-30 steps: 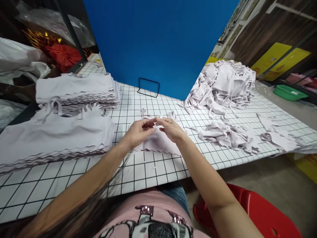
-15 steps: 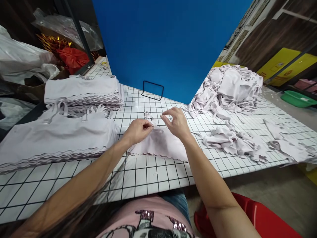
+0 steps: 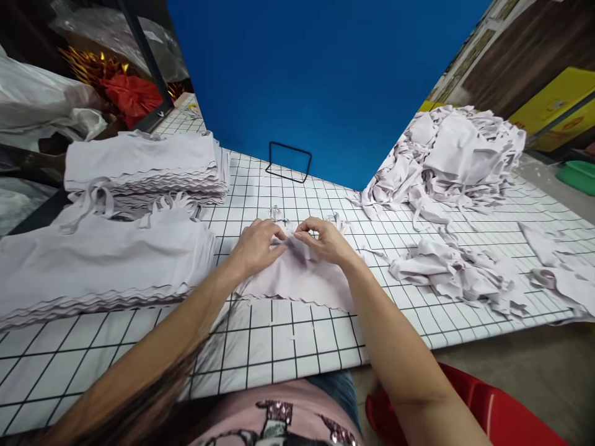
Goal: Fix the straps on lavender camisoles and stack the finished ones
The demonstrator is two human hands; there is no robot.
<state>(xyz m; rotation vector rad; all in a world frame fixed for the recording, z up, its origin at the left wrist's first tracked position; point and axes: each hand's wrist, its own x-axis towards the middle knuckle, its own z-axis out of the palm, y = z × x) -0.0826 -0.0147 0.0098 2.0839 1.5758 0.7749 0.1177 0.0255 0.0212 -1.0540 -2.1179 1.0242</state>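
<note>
A pale pinkish-white strappy crop top (image 3: pixel 297 282) lies on the grid-patterned table in front of me, its wavy hem towards me. My left hand (image 3: pixel 258 248) rests at its upper left edge, fingers curved, with a small gap between thumb and forefinger. Opposite it, my right hand (image 3: pixel 324 240) pinches the top's upper edge near the middle, thumb and forefinger together. Thin straps stick out past the top's far edge, partly hidden behind both hands.
Neat stacks of similar tops (image 3: pixel 111 254) stand to the left. On the right are a large loose heap (image 3: pixel 469 155) and a smaller crumpled pile (image 3: pixel 455 272). A blue panel (image 3: pixel 320 93) rises behind, with a black wire frame (image 3: pixel 289 162) before it. A red stool (image 3: pixel 469 402) stands below.
My right hand has come down and left onto the top, its fingers closing on the edge. The thumb and forefinger of my left hand have parted from their pinch. The view has shifted slightly.
</note>
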